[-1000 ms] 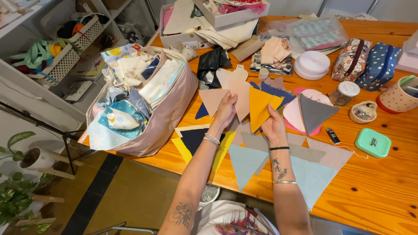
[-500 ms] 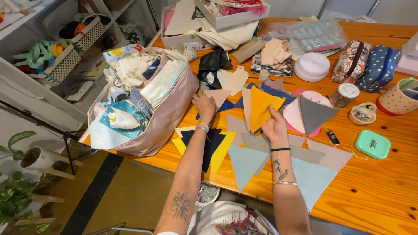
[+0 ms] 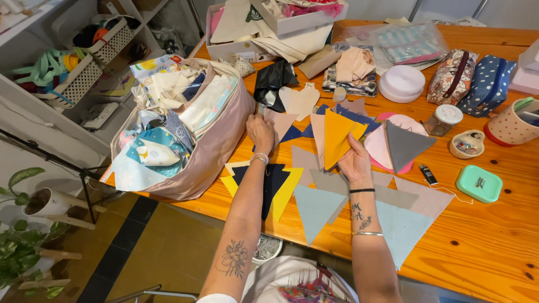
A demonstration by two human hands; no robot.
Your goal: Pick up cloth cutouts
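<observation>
Head camera: the right hand pinches a mustard-yellow fabric triangle, lifting it upright off the wooden table, seemingly to single it out from the grey, pale-blue and navy pennants spread flat around it. The left hand rests palm-down, fingers together, on a beige triangle beside the pink bag stuffed with fabric scraps, holding nothing.

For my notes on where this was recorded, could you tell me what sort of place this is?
Most likely a home sewing or craft room: cut fabric triangles cover the wooden table, a pink bag brims with fabric scraps, and shelf baskets hold ribbons.
</observation>
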